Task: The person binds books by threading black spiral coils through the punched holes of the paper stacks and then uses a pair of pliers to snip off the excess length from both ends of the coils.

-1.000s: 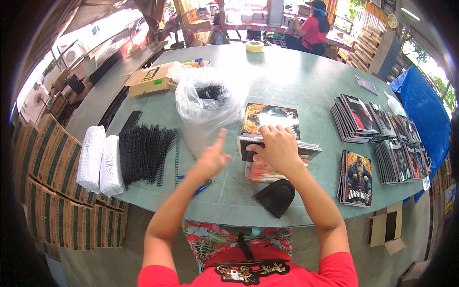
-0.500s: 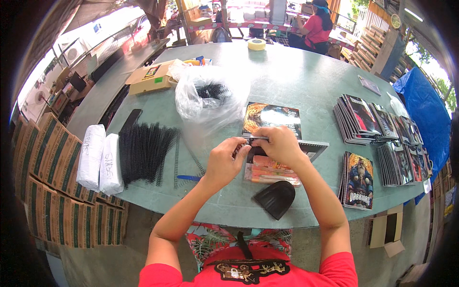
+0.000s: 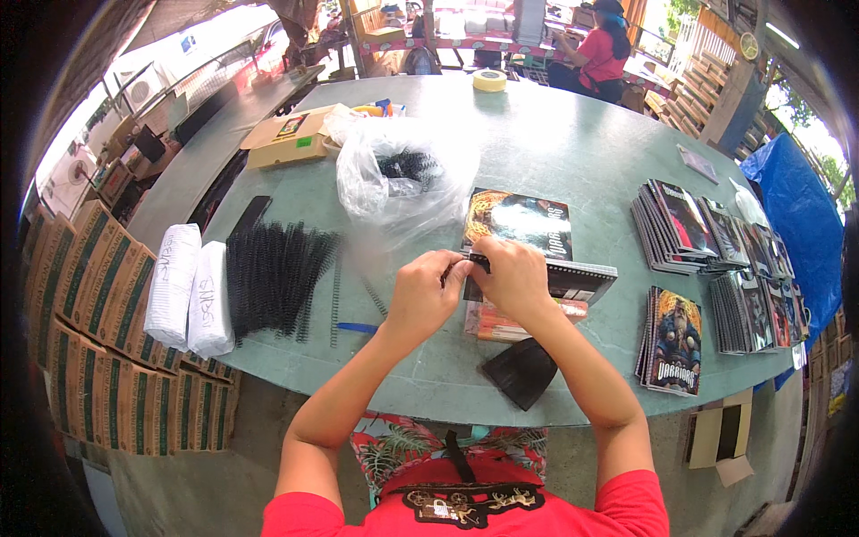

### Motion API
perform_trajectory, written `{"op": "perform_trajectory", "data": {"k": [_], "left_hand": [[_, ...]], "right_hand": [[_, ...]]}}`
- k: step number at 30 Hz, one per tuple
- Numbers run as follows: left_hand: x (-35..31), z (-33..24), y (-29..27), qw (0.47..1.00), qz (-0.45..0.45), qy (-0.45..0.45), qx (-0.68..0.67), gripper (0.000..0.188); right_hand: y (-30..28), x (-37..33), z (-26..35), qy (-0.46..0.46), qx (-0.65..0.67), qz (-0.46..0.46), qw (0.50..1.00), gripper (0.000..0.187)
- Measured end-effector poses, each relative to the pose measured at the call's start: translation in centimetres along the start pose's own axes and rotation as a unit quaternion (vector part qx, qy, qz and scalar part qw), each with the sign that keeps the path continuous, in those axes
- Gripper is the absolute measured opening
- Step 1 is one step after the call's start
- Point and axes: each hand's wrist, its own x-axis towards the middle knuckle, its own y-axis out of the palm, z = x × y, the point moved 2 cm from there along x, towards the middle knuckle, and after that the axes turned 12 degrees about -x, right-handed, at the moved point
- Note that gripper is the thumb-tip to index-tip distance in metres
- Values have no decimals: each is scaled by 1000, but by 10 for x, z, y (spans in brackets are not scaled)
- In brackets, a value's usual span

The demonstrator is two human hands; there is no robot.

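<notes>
The fingers of our right hand [image 3: 514, 277] grasp a dark notebook [image 3: 582, 284] by its raised edge; those of our left hand [image 3: 426, 292] curl closed at its left end, their hold hidden. We seem to be working its coil [image 3: 586, 268], which calls for steady pinching. Loose springs [image 3: 280, 282] lie leftward on the tabletop [image 3: 429, 387].

Curled left hand [image 3: 424, 294] beside right hand [image 3: 514, 281]

Room on my right
Bare tabletop [image 3: 617, 333] separates right forearm [image 3: 582, 362] from notebook stack [image 3: 677, 336]; plastic bag [image 3: 367, 192] blocks my left hand [image 3: 420, 286] ahead, black coils [image 3: 276, 282] leftward.
</notes>
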Motion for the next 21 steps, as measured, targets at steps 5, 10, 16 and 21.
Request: {"op": "perform_trajectory", "data": {"k": [5,10,16,21], "left_hand": [[2,6,2,998,-31,40,28,12],[17,25,-21,998,54,-36,12,20],[22,13,-41,991,127,0,42,32],[26,20,-46,981,170,-83,42,29]], "right_hand": [[-1,-3,4,-17,31,0,999,15],[-7,2,4,-42,31,27,998,16],[-6,6,2,-43,48,-6,998,17],[-8,7,0,-18,86,40,995,20]]}}
